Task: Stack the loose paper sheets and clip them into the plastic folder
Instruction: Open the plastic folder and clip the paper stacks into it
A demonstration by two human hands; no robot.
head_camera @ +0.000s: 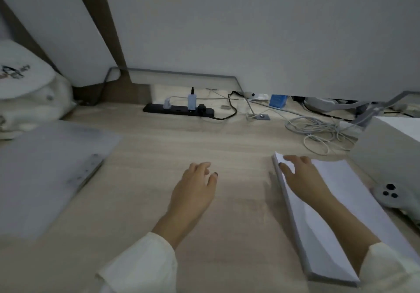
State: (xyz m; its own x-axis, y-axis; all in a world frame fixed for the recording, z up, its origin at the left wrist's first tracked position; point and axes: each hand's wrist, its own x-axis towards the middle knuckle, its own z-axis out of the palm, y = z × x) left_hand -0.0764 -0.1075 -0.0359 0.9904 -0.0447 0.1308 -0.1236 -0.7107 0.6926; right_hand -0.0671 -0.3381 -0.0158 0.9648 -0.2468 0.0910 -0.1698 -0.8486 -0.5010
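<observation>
A thick stack of white paper sheets (pixel 345 204) lies on the right side of the wooden desk (pixel 238 213). My right hand (pixel 302 176) rests on the stack's far left corner, its fingers spread over the top sheet and lifting its corner slightly. My left hand (pixel 195 190) hovers over the bare desk in the middle with loosely bent fingers, holding nothing. The translucent plastic folder (pixel 45 167) lies open at the left, its metal clip bar (pixel 88 169) along its right edge.
A black power strip (pixel 179 110) with plugs sits at the desk's back. Tangled white cables (pixel 318 131) lie at the back right. A grey controller (pixel 391 196) is at the right edge. A white bag (pixel 29 92) stands at the far left.
</observation>
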